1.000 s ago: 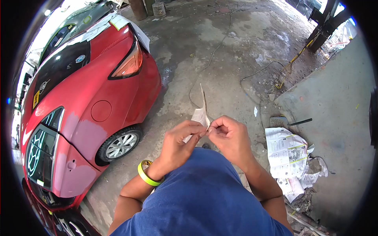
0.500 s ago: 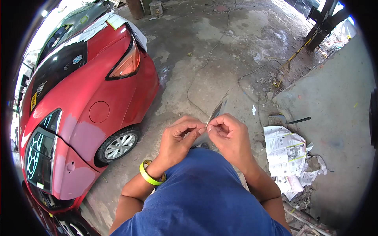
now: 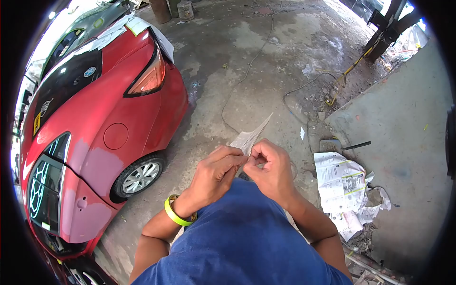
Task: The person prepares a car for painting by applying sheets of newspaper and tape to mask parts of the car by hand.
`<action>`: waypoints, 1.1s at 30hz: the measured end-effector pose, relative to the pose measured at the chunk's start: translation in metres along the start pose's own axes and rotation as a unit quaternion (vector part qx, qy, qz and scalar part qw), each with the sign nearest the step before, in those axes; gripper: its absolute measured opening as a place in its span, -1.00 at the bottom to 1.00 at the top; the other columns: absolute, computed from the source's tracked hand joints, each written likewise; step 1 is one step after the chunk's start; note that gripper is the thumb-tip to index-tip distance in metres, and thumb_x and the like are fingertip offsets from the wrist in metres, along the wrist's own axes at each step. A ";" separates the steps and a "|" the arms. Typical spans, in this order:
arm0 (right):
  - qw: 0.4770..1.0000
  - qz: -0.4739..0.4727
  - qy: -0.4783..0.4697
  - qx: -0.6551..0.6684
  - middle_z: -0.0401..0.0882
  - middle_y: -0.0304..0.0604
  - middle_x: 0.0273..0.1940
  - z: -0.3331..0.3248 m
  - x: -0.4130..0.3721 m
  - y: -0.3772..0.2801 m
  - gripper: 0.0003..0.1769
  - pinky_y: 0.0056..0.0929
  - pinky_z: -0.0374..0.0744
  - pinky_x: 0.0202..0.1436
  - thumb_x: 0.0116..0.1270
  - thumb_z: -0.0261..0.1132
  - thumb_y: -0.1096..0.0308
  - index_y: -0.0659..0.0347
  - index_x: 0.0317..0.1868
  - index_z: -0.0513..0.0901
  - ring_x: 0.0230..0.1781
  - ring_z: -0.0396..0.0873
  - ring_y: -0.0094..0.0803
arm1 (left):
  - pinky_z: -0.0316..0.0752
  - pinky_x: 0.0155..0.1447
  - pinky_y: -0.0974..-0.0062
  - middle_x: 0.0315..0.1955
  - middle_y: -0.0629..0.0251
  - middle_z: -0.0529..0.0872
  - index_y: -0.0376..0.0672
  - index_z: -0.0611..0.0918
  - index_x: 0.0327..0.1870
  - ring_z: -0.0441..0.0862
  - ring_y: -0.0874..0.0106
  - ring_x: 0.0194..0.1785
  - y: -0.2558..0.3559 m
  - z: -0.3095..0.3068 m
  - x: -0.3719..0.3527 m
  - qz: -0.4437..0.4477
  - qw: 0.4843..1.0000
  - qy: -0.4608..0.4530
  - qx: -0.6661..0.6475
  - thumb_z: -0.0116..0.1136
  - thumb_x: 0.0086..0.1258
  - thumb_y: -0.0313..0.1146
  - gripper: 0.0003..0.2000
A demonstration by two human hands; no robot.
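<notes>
My left hand and my right hand meet in front of my blue shirt. Between them is a thin, pale sheet of paper, its free part sticking up and away from me to a point. Both hands pinch its near edge between thumb and fingers, the fingertips almost touching. Faint marks show on the paper, too small to read. Around my left wrist hangs a yellow-green roll of tape.
To the left stands a red car with pinkish patches and paper on its rear. Printed sheets lie at right beside a black-handled tool. A cable crosses the concrete floor. A dark post rises at upper right.
The paper has turned from nearly edge-on so that more of its face shows. Both hands still pinch it and have shifted slightly. The whole view has moved a little.
</notes>
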State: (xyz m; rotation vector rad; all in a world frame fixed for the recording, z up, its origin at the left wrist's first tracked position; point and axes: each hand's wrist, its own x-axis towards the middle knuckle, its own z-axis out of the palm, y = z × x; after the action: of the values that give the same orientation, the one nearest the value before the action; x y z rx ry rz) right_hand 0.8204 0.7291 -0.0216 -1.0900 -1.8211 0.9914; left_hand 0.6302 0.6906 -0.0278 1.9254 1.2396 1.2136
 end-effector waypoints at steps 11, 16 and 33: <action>0.986 0.064 -0.007 0.156 0.73 -0.08 -0.21 -0.014 0.009 0.003 -0.82 -0.38 0.72 -0.24 0.43 0.45 0.56 0.28 0.00 0.73 -0.27 0.77 -0.43 | 0.67 0.07 0.56 -0.07 0.37 0.85 -0.32 0.81 0.05 0.74 0.62 0.00 -0.015 -0.028 0.008 -0.267 0.913 -0.040 -0.306 0.44 0.57 -0.53 -0.86; 0.978 -0.180 -0.050 -0.094 0.77 -0.12 -0.02 -0.041 0.024 -0.031 -0.78 -0.32 0.77 -0.23 0.46 0.44 0.57 0.22 0.08 0.77 -0.21 0.84 -0.27 | 0.67 0.08 0.61 -0.11 0.34 0.88 -0.31 0.82 0.08 0.78 0.63 -0.05 -0.004 -0.043 0.022 -0.295 0.879 -0.087 -0.364 0.42 0.57 -0.54 -0.85; 0.963 0.025 -0.268 -0.019 0.68 -0.30 -0.28 -0.069 0.049 -0.037 -0.84 -0.46 0.53 -0.29 0.60 0.43 0.34 0.25 0.03 0.73 -0.36 0.59 -0.54 | 0.64 0.07 0.58 -0.13 0.40 0.87 -0.28 0.83 0.07 0.75 0.63 -0.06 -0.009 -0.037 0.035 -0.251 0.891 -0.153 -0.347 0.43 0.59 -0.47 -0.85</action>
State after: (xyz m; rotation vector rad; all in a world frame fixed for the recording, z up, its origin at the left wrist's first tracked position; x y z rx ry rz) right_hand 0.8539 0.7775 0.0492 -0.9500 -2.2530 1.3846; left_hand 0.5996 0.7250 -0.0043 1.1165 0.8812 0.8625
